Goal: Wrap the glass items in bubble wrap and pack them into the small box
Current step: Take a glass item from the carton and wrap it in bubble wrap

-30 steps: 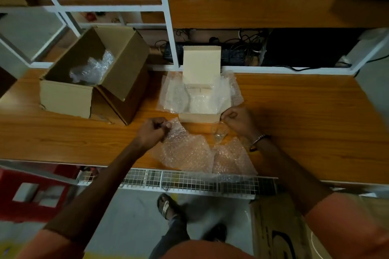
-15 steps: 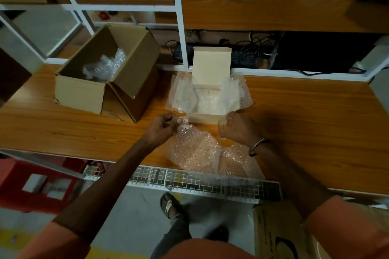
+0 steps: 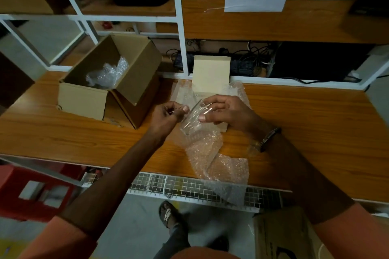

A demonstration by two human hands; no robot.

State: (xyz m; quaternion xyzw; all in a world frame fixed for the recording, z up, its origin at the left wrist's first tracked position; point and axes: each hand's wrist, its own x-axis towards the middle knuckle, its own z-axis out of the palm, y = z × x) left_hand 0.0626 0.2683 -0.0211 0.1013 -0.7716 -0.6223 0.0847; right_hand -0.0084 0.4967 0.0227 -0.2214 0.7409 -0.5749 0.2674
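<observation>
My right hand [image 3: 228,112] grips a clear drinking glass [image 3: 192,121], tilted on its side above the table. My left hand [image 3: 168,114] pinches the top edge of a bubble wrap sheet [image 3: 212,160] right beside the glass. The sheet hangs down over the table's front edge. Behind my hands stands the small pale box [image 3: 211,74] with its lid up and bubble wrap lining [image 3: 182,92] spread around it; its inside is mostly hidden by my hands.
A larger brown cardboard box [image 3: 84,99] with bubble wrap inside sits open at the left on the wooden table [image 3: 315,132]. White shelving and cables run along the back. A wire tray [image 3: 172,185] hangs under the front edge.
My right hand lifted the glass off the table and tilted it. My left hand raised the bubble wrap edge up to the glass.
</observation>
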